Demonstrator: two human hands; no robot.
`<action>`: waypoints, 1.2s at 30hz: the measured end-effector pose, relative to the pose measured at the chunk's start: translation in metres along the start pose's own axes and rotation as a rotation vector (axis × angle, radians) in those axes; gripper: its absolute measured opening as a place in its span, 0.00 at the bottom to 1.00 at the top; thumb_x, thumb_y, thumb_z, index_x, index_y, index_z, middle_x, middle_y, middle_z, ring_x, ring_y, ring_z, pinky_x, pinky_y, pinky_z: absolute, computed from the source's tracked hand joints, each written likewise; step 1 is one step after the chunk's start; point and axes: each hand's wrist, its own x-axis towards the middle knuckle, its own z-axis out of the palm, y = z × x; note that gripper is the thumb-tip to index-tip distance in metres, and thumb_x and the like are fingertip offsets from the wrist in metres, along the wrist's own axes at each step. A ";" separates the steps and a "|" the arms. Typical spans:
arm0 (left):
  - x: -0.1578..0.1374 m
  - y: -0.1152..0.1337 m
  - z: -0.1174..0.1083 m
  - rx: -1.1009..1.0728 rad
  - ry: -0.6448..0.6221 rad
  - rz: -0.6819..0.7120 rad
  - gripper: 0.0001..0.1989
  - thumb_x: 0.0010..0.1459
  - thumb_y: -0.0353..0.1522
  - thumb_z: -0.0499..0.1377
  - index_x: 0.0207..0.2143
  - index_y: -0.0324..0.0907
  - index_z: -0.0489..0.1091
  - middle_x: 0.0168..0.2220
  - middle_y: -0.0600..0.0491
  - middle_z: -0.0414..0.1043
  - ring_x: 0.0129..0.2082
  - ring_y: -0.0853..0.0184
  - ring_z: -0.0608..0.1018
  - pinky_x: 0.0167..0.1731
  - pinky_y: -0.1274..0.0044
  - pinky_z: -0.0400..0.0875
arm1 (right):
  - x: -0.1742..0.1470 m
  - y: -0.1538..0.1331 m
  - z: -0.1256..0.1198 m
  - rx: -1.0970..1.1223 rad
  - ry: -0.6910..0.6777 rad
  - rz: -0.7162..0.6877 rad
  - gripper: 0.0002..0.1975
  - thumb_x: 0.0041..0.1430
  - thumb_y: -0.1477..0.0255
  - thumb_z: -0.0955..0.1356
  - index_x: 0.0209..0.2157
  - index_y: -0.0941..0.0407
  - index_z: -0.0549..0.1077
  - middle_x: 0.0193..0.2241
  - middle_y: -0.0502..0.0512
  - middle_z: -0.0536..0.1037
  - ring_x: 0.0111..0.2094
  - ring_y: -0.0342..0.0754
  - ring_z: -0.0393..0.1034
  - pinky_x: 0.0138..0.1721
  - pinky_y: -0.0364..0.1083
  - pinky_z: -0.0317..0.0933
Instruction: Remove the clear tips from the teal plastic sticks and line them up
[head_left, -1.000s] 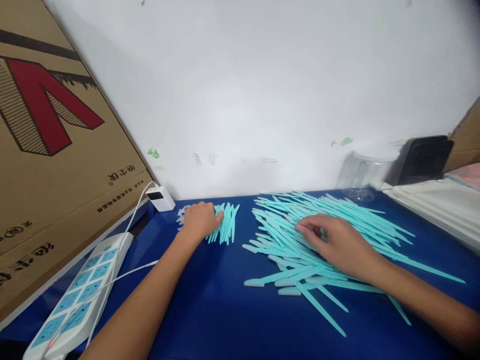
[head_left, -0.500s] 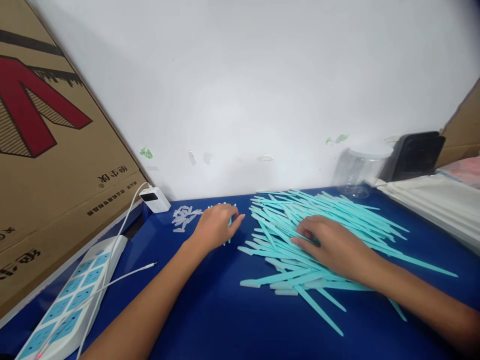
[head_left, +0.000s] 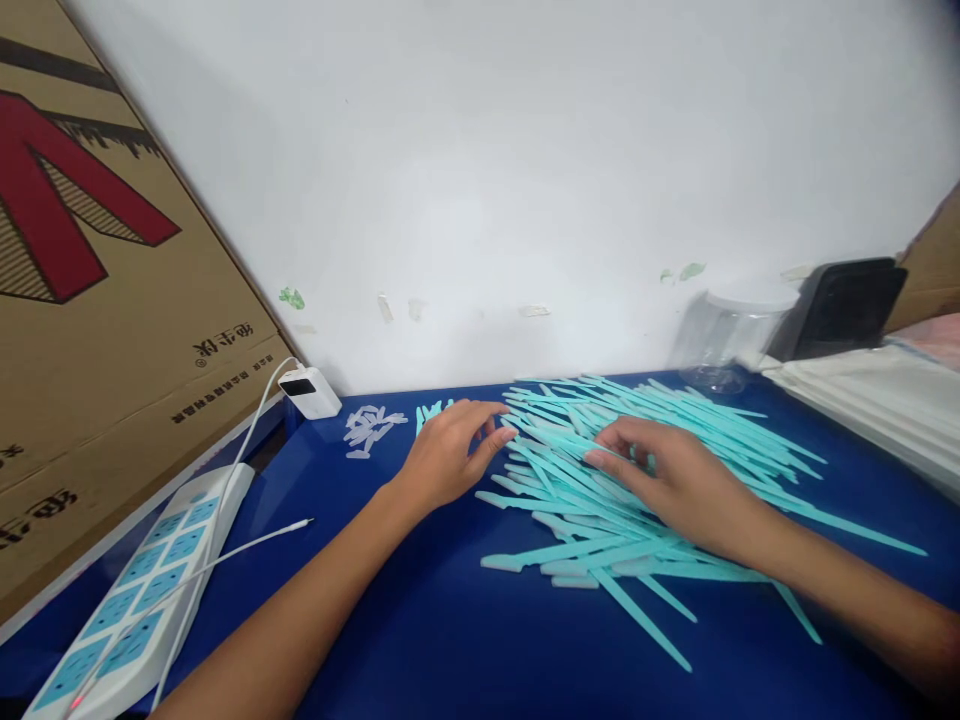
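A white wall (head_left: 480, 180) is met by the far edge of a blue tabletop (head_left: 420, 620). On the tabletop's right half, up to the far edge, a loose pile of turquoise sticks (head_left: 600, 510) is spread, pale-edged heads mostly turned left. The sticks are judged light, stiff and slick, liable to be snapped if bent hard, and best taken singly by the plain, tapering tail. The right hand (head_left: 667, 475) is held over the pile, its thumb and forefinger nearly together; whether a stick is gripped cannot be told. The left hand (head_left: 448, 455) is held at the pile's left side, thumb and forefinger slightly parted, nothing seen between them. Beyond it, a smaller turquoise bunch (head_left: 430, 412) is partly hidden; towards the far left corner, clear slips (head_left: 367, 430) are scattered.
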 end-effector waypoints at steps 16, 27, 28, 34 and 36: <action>-0.004 0.024 0.014 -0.625 -0.153 -0.170 0.15 0.68 0.43 0.59 0.40 0.40 0.75 0.30 0.51 0.80 0.27 0.68 0.79 0.31 0.77 0.73 | -0.006 -0.013 0.002 0.154 -0.181 -0.125 0.18 0.73 0.58 0.64 0.36 0.52 0.79 0.31 0.55 0.77 0.32 0.50 0.70 0.33 0.47 0.62; 0.003 0.027 -0.004 -0.503 -0.162 -0.097 0.15 0.68 0.40 0.60 0.31 0.41 0.77 0.28 0.53 0.79 0.29 0.69 0.79 0.32 0.79 0.71 | -0.008 -0.015 0.001 0.141 -0.173 -0.073 0.24 0.70 0.52 0.64 0.32 0.53 0.81 0.25 0.53 0.79 0.28 0.50 0.70 0.29 0.46 0.63; 0.004 0.025 -0.006 -0.491 -0.160 -0.095 0.15 0.68 0.40 0.60 0.31 0.41 0.77 0.28 0.53 0.79 0.28 0.69 0.79 0.32 0.79 0.71 | -0.007 -0.014 0.000 0.137 -0.163 -0.071 0.24 0.70 0.52 0.64 0.32 0.53 0.80 0.25 0.53 0.79 0.28 0.50 0.71 0.30 0.46 0.64; 0.008 0.001 -0.022 -0.422 -0.084 -0.195 0.17 0.67 0.43 0.60 0.32 0.40 0.79 0.29 0.50 0.81 0.30 0.66 0.81 0.33 0.76 0.75 | -0.004 -0.006 -0.002 0.107 -0.044 -0.050 0.25 0.70 0.52 0.63 0.28 0.53 0.80 0.27 0.55 0.80 0.30 0.52 0.73 0.30 0.47 0.66; 0.008 -0.004 -0.024 -0.463 -0.119 -0.221 0.18 0.66 0.43 0.61 0.32 0.39 0.79 0.29 0.49 0.81 0.29 0.66 0.81 0.32 0.77 0.75 | -0.004 -0.006 -0.003 0.106 -0.042 -0.047 0.24 0.70 0.52 0.64 0.28 0.53 0.80 0.29 0.55 0.82 0.31 0.53 0.74 0.31 0.48 0.67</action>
